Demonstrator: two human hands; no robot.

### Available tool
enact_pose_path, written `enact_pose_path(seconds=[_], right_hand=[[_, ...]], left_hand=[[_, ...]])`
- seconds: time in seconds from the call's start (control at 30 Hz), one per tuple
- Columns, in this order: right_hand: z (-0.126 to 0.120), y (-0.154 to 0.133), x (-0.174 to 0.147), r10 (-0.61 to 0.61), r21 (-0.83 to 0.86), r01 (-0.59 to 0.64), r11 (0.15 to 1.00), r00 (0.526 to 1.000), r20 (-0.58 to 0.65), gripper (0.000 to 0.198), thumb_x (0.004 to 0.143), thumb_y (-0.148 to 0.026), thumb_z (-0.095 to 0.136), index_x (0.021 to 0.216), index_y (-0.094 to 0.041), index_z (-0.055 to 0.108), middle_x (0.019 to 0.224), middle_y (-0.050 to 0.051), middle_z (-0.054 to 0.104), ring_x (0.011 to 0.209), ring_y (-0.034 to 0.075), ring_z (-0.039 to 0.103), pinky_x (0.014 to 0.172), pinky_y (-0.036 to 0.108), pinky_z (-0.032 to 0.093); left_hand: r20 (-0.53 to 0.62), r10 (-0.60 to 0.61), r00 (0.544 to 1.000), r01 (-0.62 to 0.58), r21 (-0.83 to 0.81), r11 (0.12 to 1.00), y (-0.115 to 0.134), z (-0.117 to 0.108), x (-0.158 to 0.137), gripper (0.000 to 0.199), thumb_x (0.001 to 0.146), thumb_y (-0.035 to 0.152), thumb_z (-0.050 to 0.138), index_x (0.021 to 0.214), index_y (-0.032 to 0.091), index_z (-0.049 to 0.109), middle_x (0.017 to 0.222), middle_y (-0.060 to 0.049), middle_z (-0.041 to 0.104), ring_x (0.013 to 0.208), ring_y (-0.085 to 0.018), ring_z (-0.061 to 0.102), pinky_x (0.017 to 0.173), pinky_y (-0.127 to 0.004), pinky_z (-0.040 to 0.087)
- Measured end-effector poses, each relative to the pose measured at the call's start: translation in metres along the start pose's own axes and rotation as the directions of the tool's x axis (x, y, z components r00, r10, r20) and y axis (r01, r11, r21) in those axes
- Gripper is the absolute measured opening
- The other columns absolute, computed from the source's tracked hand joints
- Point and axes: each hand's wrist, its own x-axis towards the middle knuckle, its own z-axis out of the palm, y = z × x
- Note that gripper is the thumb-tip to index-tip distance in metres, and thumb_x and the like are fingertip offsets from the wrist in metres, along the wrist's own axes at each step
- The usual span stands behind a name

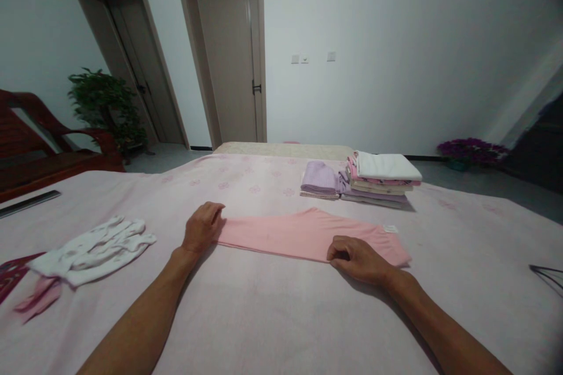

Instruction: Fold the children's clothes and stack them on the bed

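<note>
Pink trousers point(281, 235), folded lengthwise, lie flat across the pink cloth in front of me. Their wider waist end with a small white label points right, and the narrow leg end points left. My left hand point(203, 227) is closed on the leg end, its fingertips at the hem. Over the near edge, left of the waist, my right hand point(355, 258) is curled with thumb and fingers pinched on the fabric. The fabric between the hands looks smooth and fairly straight.
Folded clothes stand in a tall stack point(385, 179) and a lower lilac pile point(320, 179) at the back right. A crumpled white garment point(97, 249) with pink trim lies left. A black wire object point(548, 272) sits at the right edge, a dark bar point(30, 202) far left.
</note>
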Motion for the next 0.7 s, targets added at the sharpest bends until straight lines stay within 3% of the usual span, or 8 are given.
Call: enact_pose_path(seconds=[0.13, 0.23, 0.4, 0.6, 0.7], right_hand=[[0.001, 0.002, 0.0, -0.003, -0.003, 0.003, 1.0, 1.0, 0.004, 0.015, 0.076, -0.02, 0.058, 0.082, -0.022, 0.071, 0.085, 0.002, 0.07, 0.078, 0.017, 0.062, 0.072, 0.027, 0.044], [0.0, 0.001, 0.0, -0.004, 0.007, 0.004, 1.0, 1.0, 0.007, 0.016, 0.075, -0.02, 0.058, 0.082, -0.022, 0.072, 0.085, 0.002, 0.07, 0.077, 0.017, 0.062, 0.072, 0.028, 0.045], [-0.002, -0.001, -0.001, 0.005, 0.053, -0.007, 0.999, 1.0, 0.027, 0.018, 0.073, -0.019, 0.058, 0.082, -0.021, 0.073, 0.085, 0.002, 0.07, 0.077, 0.017, 0.062, 0.071, 0.027, 0.046], [0.002, 0.002, -0.001, 0.012, 0.172, -0.024, 0.985, 0.998, 0.067, 0.013, 0.077, -0.023, 0.062, 0.08, -0.02, 0.074, 0.08, 0.003, 0.071, 0.075, 0.017, 0.063, 0.068, 0.027, 0.047], [0.004, 0.004, 0.002, 0.048, 0.198, -0.035, 0.98, 0.997, -0.063, 0.021, 0.087, -0.034, 0.059, 0.088, -0.019, 0.074, 0.088, 0.006, 0.073, 0.078, 0.019, 0.066, 0.072, 0.029, 0.051]], left_hand=[[0.173, 0.242, 0.955, -0.205, -0.205, 0.957, 0.041, 0.023, -0.013, 0.037, 0.099, 0.036, 0.042, 0.126, 0.023, 0.064, 0.132, -0.01, 0.065, 0.125, -0.023, 0.057, 0.112, -0.04, 0.042], [0.243, 0.304, 0.921, -0.267, -0.175, 0.948, 0.055, 0.043, -0.021, 0.049, 0.1, 0.044, 0.039, 0.142, 0.022, 0.055, 0.151, -0.011, 0.052, 0.142, -0.025, 0.044, 0.119, -0.046, 0.033], [0.376, 0.267, 0.887, -0.278, -0.027, 0.96, 0.041, 0.046, -0.02, 0.061, 0.1, 0.055, 0.034, 0.152, 0.024, 0.042, 0.163, -0.011, 0.032, 0.151, -0.03, 0.026, 0.122, -0.052, 0.021], [0.413, 0.07, 0.908, -0.162, 0.192, 0.968, 0.001, 0.031, -0.008, 0.062, 0.1, 0.055, 0.033, 0.155, 0.026, 0.038, 0.163, -0.011, 0.031, 0.152, -0.029, 0.024, 0.121, -0.048, 0.017], [0.392, 0.004, 0.92, -0.118, 0.267, 0.956, -0.013, 0.031, -0.005, 0.062, 0.1, 0.054, 0.033, 0.155, 0.026, 0.037, 0.163, -0.012, 0.032, 0.152, -0.032, 0.023, 0.12, -0.05, 0.018]])
